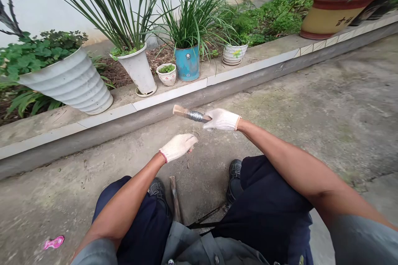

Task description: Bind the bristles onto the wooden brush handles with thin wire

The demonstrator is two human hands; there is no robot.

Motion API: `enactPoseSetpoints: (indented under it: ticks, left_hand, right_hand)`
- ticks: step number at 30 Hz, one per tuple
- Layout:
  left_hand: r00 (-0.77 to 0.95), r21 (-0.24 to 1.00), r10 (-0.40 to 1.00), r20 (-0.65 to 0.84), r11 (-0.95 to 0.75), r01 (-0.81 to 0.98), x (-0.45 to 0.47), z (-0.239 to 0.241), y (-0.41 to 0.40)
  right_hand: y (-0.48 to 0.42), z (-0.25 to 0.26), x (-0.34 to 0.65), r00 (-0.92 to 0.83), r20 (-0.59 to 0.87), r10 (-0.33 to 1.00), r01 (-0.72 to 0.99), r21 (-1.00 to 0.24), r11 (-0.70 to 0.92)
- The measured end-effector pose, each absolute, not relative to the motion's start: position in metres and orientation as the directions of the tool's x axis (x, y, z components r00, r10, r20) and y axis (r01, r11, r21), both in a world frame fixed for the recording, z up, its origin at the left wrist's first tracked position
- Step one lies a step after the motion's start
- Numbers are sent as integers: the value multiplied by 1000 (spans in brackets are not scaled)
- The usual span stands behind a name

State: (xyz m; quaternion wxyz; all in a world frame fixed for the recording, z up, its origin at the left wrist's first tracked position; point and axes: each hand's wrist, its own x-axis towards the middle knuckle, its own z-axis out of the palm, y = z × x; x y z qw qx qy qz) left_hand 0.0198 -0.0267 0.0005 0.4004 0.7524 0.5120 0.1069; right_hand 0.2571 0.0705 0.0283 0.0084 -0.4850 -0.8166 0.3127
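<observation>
My right hand (222, 119), in a white knit glove, is closed round one end of a wooden stick (180, 110). Silvery wire (195, 116) is wound in a thick coil about the stick's middle. From that coil a thin strand runs down to my left hand (179, 147), also gloved in white. The left fingers are pinched together on the strand, just below and left of the stick. On the ground between my shoes lies a second wooden stick (174, 198), its lower end hidden by my clothing.
A tiled concrete ledge (174, 98) crosses ahead, carrying a large white pot (71, 80), a tall white pot (138, 70), a blue pot (187, 64) and a yellow pot (323, 18). A pink object (54, 242) lies on the concrete at lower left. A dark thin tool (211, 214) is partly visible between my feet.
</observation>
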Motion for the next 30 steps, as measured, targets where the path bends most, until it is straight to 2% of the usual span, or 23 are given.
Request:
enactPoseSetpoints:
  ticks: [2, 5, 8, 10, 11, 13, 16, 18, 20, 23, 26, 28, 30]
  left_hand:
    - [448, 687, 851, -274, -153, 711, 21, -2, -27]
    - [455, 651, 841, -294, -172, 739, 21, -3, -27]
    - [441, 574, 857, -266, -227, 787, 18, -1, -23]
    - [427, 525, 875, -228, -259, 811, 15, 1, -20]
    - [423, 513, 881, -212, -268, 815, 13, 2, -18]
    - [417, 521, 888, -192, -268, 810, 9, 2, -15]
    - [422, 572, 886, -190, -250, 781, 6, 3, -13]
    - [446, 636, 877, -179, -242, 733, 7, 3, -15]
    - [441, 694, 879, -180, -205, 690, 9, 4, -18]
    - [392, 681, 894, -215, -151, 717, 13, 5, -24]
    - [410, 620, 886, -218, -199, 759, 15, 6, -26]
    - [422, 605, 877, -229, -212, 768, 15, 5, -26]
    - [415, 589, 874, -254, -200, 783, 15, 4, -25]
  right_hand:
    - [75, 25, 256, -450, -252, 857, 855, -398, 332]
    - [78, 21, 254, -351, -235, 906, 934, -155, 322]
    - [74, 17, 252, -343, -357, 869, 918, 69, 391]
    - [68, 14, 253, -421, -462, 780, 843, 118, 525]
    - [65, 13, 254, -484, -504, 716, 795, 89, 600]
    - [60, 12, 258, -626, -541, 562, 694, -58, 718]
    - [56, 14, 264, -763, -499, 410, 608, -342, 717]
    - [56, 18, 266, -791, -456, 409, 606, -487, 629]
    - [56, 24, 265, -788, -394, 473, 613, -571, 546]
    - [57, 28, 259, -717, -303, 628, 657, -594, 464]
    - [61, 28, 254, -606, -287, 742, 735, -558, 385]
    - [65, 25, 253, -534, -260, 804, 793, -483, 371]
    - [69, 22, 252, -454, -213, 865, 863, -348, 367]
